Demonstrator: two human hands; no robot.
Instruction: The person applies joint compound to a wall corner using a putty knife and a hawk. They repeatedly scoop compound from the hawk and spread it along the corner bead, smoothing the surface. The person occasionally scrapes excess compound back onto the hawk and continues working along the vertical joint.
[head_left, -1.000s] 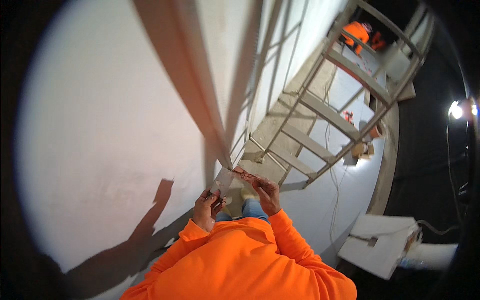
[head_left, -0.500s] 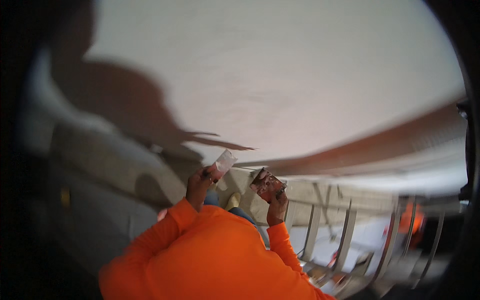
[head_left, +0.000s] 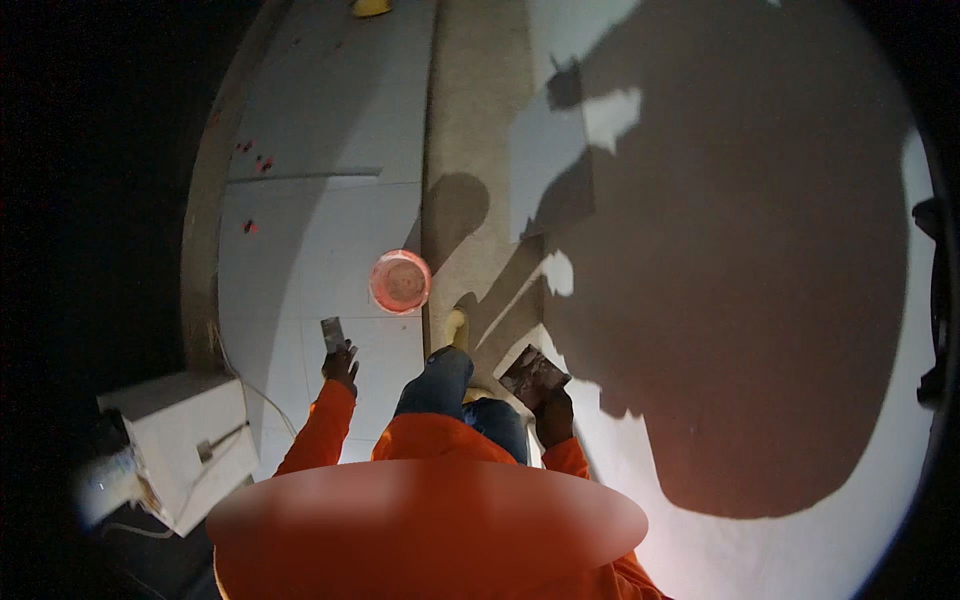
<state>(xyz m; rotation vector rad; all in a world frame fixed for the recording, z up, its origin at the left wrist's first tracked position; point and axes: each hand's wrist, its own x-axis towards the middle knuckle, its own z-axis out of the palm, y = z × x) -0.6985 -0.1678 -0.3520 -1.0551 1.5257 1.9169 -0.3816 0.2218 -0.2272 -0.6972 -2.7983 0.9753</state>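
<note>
Between the fingers of my left hand (head_left: 341, 368) is a small grey putty knife (head_left: 332, 333), its flat blade pointing away from me above the tiled floor; some of its fingers are spread. My right hand (head_left: 554, 415) grips a wider, dark, squarish putty plate (head_left: 531, 375) smeared with a paste, close to the white wall; its handle is hidden by the hand. Ahead of my left hand, apart from it, a round reddish bucket (head_left: 401, 282) stands on the floor, with brownish material inside.
The white wall (head_left: 640, 475) runs along my right, mostly under a large shadow. A raw concrete strip (head_left: 480, 90) borders the grey tiles (head_left: 350, 230). A long thin bar (head_left: 320, 179) and several small red pieces lie ahead. A whitish box (head_left: 200, 450) with a cable stands at left.
My view has swung from the wall and a railing to the tiled floor, bringing the bucket into sight. My hands are farther apart, each with the same tool.
</note>
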